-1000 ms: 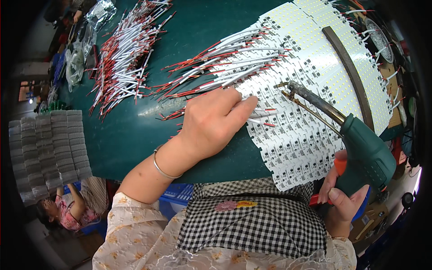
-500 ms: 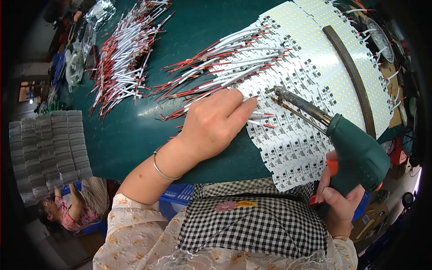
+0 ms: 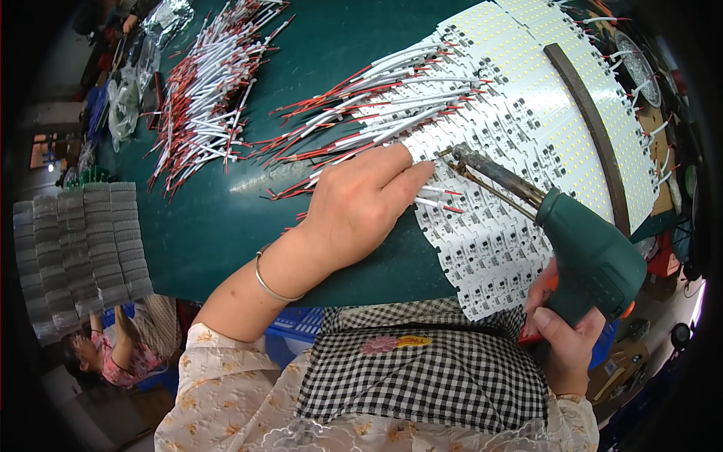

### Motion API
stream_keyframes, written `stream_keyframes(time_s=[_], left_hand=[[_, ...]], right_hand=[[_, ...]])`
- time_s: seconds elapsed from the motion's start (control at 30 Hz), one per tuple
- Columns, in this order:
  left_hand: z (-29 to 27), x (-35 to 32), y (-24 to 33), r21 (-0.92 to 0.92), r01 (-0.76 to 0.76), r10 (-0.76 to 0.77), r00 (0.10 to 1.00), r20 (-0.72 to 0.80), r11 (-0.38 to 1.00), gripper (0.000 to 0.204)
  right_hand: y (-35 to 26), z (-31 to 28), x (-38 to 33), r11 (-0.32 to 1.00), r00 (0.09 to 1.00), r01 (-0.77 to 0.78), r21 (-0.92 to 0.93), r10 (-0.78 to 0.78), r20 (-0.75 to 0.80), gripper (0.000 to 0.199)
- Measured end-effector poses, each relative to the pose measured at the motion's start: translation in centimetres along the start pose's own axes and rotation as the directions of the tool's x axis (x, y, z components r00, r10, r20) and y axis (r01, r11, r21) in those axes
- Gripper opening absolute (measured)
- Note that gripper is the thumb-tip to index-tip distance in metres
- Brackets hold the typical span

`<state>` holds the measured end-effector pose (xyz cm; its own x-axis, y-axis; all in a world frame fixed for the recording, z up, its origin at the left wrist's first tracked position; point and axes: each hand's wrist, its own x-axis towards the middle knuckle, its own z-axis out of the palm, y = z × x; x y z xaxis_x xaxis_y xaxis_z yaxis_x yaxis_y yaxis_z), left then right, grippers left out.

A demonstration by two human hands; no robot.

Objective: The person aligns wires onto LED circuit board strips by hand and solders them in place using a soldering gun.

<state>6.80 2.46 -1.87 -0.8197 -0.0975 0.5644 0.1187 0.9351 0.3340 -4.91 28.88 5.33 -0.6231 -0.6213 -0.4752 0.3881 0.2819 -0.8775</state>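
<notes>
My right hand (image 3: 568, 331) grips the handle of a dark green soldering gun (image 3: 591, 252). The gun's tip reaches over the white circuit boards (image 3: 497, 218), close by the fingertips of my left hand (image 3: 365, 196). Those left fingers are pinched together on a thin wire, mostly hidden by the hand, at the edge of the boards. White wires with red ends (image 3: 392, 113) lie in rows across the boards' left side, above my left hand. Small black parts and yellow squares dot the boards.
A big heap of white and red wires (image 3: 207, 98) lies on the green table (image 3: 301, 30). A dark curved bar (image 3: 591, 135) rests across the boards. Stacked grey strips (image 3: 83, 252) stand at the left edge. Another person (image 3: 124, 346) sits at lower left; plastic bags (image 3: 124, 109) lie beyond.
The soldering gun has shifted slightly to the left, bringing its tip nearer my left fingertips. My left hand has moved very little. The boards have slid slightly to the right.
</notes>
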Motion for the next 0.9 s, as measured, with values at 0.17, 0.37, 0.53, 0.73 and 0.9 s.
stream_keyframes(time_s=[0.17, 0.37, 0.53, 0.73, 0.9], left_hand=[[0.0, -0.1, 0.0, -0.002, 0.009, -0.009, 1.000, 0.012, 1.000, 0.035], [0.0, -0.1, -0.1, 0.001, 0.000, 0.000, 1.000, 0.012, 1.000, 0.034], [0.0, -0.1, 0.0, 0.017, 0.004, -0.004, 1.000, 0.028, 1.000, 0.034], [-0.3, -0.1, 0.2, 0.048, 0.011, -0.014, 0.999, 0.048, 0.999, 0.034], [-0.1, 0.1, -0.1, 0.003, 0.033, -0.033, 0.998, 0.045, 0.999, 0.036]], right_hand=[[0.2, 0.1, 0.3, 0.999, 1.000, 0.007, -0.044, -0.006, 0.026, 0.066], [0.1, 0.8, 0.2, 0.997, 0.997, 0.060, -0.051, -0.062, -0.048, 0.068], [0.2, 0.8, 0.4, 0.996, 0.994, 0.091, -0.014, -0.092, -0.062, 0.067], [0.0, 0.4, 0.5, 0.955, 0.954, 0.285, 0.083, -0.273, -0.126, 0.069], [0.3, 0.0, -0.3, 0.968, 0.963, 0.243, 0.064, -0.233, -0.140, 0.070]])
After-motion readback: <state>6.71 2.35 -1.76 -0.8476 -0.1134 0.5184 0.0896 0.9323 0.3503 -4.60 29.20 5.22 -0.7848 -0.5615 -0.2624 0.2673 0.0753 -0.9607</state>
